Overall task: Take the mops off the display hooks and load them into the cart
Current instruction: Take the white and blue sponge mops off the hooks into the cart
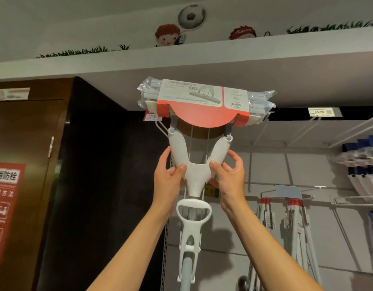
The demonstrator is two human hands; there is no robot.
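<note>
Gripping the white plastic Y-shaped yoke of the sponge mop (pixel 197 164) at frame centre, left hand (pixel 167 179) and right hand (pixel 229 178) curl round its forks; it apparently hangs on the white wire display hook (pixel 161 128); lifting it clear probably comes next; no cart visible.

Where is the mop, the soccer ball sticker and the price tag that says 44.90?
mop (pixel 199 160), head view, on its white Y-shaped yoke between the hands.
soccer ball sticker (pixel 191 17), head view, on the ball's middle.
44.90 price tag (pixel 319 111), head view, on its printed number.
</note>
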